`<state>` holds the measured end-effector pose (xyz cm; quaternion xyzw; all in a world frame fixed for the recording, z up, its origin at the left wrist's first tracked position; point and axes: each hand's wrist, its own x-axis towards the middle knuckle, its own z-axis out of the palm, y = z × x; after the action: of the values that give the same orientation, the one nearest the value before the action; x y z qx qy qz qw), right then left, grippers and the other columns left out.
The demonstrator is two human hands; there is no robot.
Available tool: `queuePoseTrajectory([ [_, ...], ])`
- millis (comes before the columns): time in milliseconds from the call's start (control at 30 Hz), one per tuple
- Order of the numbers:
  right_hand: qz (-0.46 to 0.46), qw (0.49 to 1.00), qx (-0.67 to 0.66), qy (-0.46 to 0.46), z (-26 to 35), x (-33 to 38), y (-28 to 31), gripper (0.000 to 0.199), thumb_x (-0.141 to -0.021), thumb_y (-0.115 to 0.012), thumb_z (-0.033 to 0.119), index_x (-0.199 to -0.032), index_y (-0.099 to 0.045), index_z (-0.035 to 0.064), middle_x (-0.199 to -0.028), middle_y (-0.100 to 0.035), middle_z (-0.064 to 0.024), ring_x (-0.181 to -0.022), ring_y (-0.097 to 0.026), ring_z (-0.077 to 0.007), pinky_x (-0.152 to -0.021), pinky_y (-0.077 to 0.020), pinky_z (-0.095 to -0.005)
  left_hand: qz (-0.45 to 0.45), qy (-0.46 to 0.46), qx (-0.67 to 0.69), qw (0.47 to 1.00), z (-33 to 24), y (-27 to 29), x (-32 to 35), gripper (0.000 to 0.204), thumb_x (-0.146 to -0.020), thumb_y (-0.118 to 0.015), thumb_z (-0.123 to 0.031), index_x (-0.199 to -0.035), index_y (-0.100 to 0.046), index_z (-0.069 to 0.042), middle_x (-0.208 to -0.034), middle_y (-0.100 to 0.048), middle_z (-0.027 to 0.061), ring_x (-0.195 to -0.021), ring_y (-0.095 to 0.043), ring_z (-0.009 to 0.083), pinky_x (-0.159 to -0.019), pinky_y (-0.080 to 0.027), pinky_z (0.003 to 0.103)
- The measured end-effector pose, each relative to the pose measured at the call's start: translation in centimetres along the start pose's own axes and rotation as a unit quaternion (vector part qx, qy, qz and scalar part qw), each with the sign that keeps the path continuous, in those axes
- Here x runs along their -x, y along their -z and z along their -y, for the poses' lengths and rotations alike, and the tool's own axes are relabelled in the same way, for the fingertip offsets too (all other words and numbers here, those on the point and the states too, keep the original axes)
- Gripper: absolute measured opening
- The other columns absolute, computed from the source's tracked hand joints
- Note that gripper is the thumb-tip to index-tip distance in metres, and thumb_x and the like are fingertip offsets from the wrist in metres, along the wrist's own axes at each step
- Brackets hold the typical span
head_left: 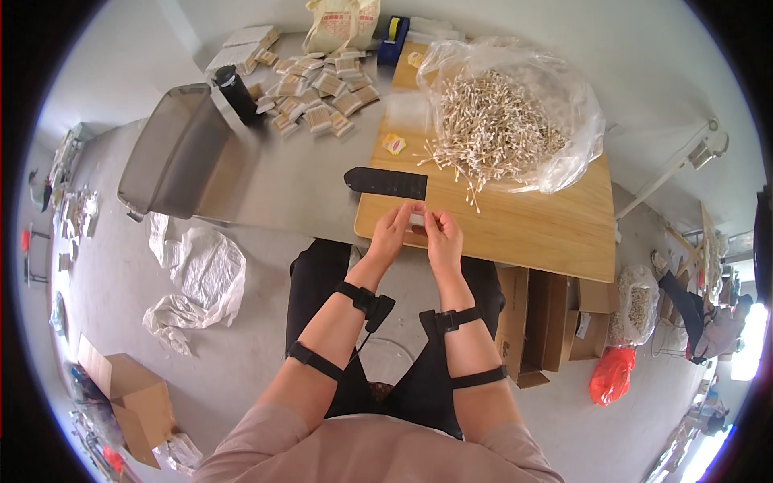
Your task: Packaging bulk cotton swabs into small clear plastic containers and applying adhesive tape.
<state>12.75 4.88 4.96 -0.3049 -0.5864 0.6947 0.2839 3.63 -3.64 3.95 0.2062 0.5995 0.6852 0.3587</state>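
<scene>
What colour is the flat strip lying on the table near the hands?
The flat rectangular strip is black; the head view shows it.

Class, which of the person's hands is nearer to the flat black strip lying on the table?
Left. The left hand sits just below the black strip, by its right end. The right hand is lower and further right, past the strip's end.

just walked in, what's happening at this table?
A seated person holds a small clear packet between the left hand and right hand, over the near edge of a wooden board. An open plastic bag of cotton swabs lies beyond it, with filled packets piled farther back.
</scene>
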Motion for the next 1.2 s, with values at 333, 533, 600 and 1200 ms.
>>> queuePoseTrajectory([
  [333, -0.019, 0.995, -0.057, -0.078, 3.4, 2.4, 0.8, 0.017, -0.100, -0.061, 0.019, -0.095, -0.064, 0.0027, -0.086, -0.065, -0.0019, -0.067, -0.059, -0.0073, -0.059, -0.0499, -0.0215, 0.063, 0.047, -0.085, 0.993, -5.8, -0.4, 4.4, 0.029, -0.098, -0.064, -0.016, -0.123, -0.063, -0.002, -0.114, -0.067, 0.0038, -0.101, -0.063, 0.0110, -0.087, -0.050, 0.028],
  [533, 0.017, 1.000, -0.005, -0.023, 5.4, 4.9, 1.9, 0.015, -0.098, -0.064, 0.017, -0.093, -0.065, 0.0029, -0.080, -0.063, 0.0011, -0.066, -0.055, -0.0053, -0.058, -0.0440, -0.0206, 0.140, 0.110, -0.025, 0.984, -5.0, 1.3, 7.0, 0.031, -0.090, -0.074, -0.013, -0.117, -0.065, 0.000, -0.101, -0.071, 0.0040, -0.094, -0.066, 0.0105, -0.082, -0.054, 0.028],
  [600, 0.063, 0.996, 0.059, 0.021, 7.5, 5.5, 2.9, 0.015, -0.095, -0.067, 0.015, -0.091, -0.065, 0.0011, -0.075, -0.060, 0.0024, -0.068, -0.053, -0.0053, -0.062, -0.0428, -0.0218, 0.162, 0.141, -0.001, 0.977, -6.4, 1.0, 7.9, 0.031, -0.090, -0.074, -0.014, -0.116, -0.065, 0.000, -0.099, -0.071, 0.0040, -0.093, -0.066, 0.0104, -0.081, -0.054, 0.028],
  [1200, 0.273, 0.945, 0.169, 0.069, 14.3, 7.9, 3.2, 0.019, -0.097, -0.065, 0.016, -0.087, -0.058, 0.0013, -0.073, -0.055, 0.0026, -0.069, -0.047, -0.0067, -0.062, -0.0429, -0.0248, 0.277, 0.179, 0.047, 0.943, -11.8, 0.0, 13.9, 0.036, -0.089, -0.073, -0.010, -0.121, -0.058, -0.001, -0.107, -0.071, 0.0090, -0.097, -0.069, 0.0152, -0.081, -0.057, 0.029],
])
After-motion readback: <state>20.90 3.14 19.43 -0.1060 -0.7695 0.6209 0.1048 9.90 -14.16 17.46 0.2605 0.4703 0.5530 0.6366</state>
